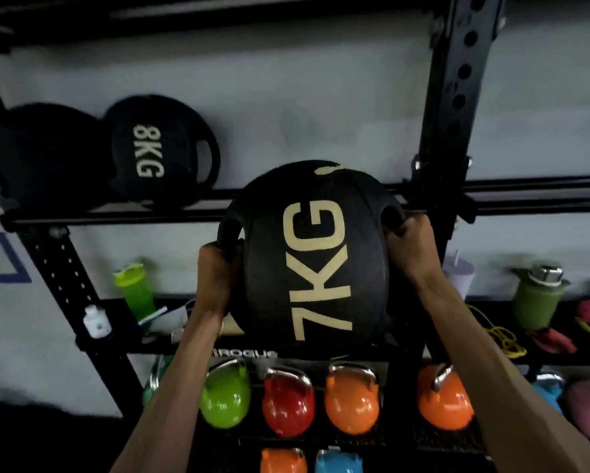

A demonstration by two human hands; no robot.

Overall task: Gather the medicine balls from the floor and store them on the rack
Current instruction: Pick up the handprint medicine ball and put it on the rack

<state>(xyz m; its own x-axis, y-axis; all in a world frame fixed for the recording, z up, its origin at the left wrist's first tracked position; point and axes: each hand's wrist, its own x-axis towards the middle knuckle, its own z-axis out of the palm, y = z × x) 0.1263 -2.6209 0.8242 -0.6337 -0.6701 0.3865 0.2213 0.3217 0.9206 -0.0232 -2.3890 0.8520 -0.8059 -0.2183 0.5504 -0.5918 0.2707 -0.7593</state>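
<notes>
While both hands are gripping its side handles, the left hand (215, 268) and the right hand (410, 241) are holding the 7KG medicine ball (315, 264) mid-frame, level with the rack shelf (116, 216) where an 8KG ball (157, 153) is sitting at upper left. Judging by this, the storing step is under way; next, the ball is needing a push forward onto the open rail beside it.
</notes>
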